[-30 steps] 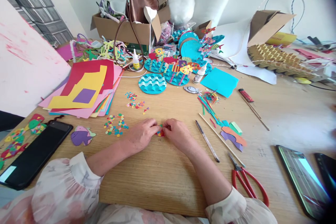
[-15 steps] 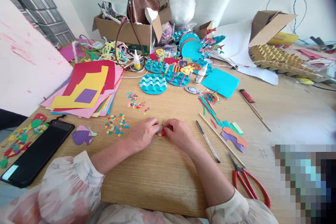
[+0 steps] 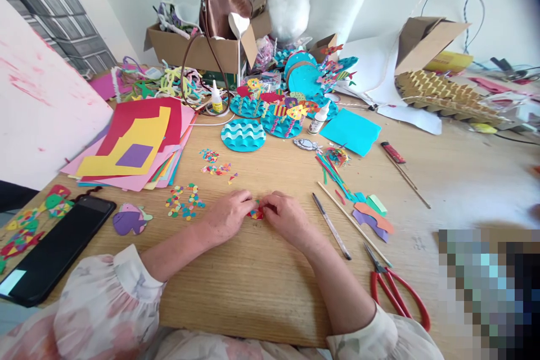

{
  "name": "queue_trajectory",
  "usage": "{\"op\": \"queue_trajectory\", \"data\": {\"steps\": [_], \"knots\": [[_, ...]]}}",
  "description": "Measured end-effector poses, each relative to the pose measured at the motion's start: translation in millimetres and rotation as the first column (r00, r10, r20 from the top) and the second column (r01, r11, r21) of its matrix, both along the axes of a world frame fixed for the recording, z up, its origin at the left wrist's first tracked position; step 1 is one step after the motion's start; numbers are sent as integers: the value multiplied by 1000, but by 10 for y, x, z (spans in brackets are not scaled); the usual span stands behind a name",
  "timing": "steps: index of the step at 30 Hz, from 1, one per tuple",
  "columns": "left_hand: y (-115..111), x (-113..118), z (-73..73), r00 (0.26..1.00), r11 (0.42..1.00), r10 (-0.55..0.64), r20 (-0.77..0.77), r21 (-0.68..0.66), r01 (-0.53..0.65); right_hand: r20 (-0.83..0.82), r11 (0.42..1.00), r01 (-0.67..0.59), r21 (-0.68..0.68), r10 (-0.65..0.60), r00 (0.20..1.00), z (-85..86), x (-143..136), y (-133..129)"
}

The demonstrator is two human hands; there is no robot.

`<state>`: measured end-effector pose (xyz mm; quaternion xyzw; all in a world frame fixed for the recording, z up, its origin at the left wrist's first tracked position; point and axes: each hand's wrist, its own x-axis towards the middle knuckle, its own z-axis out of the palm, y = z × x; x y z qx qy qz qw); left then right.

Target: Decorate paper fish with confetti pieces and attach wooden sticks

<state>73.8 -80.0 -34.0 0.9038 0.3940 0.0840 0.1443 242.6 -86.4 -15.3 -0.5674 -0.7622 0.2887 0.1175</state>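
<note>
Bracing the multicoloured paper piece [image 3: 255, 214] at dial centre on the wooden table [image 3: 244, 281], probably against slipping, with left hand [image 3: 225, 215] curled in from nine o'clock and right hand [image 3: 287, 216] bunched thumb-to-forefinger at three; cannot tell whether pinching. Grouped by shape, presumably against mixing: round paper dots [image 3: 186, 210] towards nine, sharp triangular scraps [image 3: 219, 170] towards eleven.

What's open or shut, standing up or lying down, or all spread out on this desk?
Box: open, filled
Yellow-label bottle: standing
White bottle by the blue sheet: standing
Paper pile: stacked unevenly
Dots: loose, spread out
Phone: lying flat, screen mostly dark
Pen: lying down
Scissors: lying down, blades seemingly closed
Small colourful piece: at both hands' fingertips, partly hidden
</note>
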Motion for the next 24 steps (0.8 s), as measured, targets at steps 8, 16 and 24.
{"op": "queue_trajectory", "data": {"steps": [8, 16, 24], "knots": [[-13, -43, -4, 996, 999, 12, 92, -37, -8, -55, 1000, -8, 16, 9, 998, -28, 40, 6], [-27, -47, 18, 998, 1000, -7, 60, -13, 8, -25, 999, -18, 37, 19, 1000, -18, 26, -12], [-24, -49, 2, 999, 1000, -22, 42, -9, 22, -31, 999, -21, 37, 22, 999, -21, 23, -13]]}}
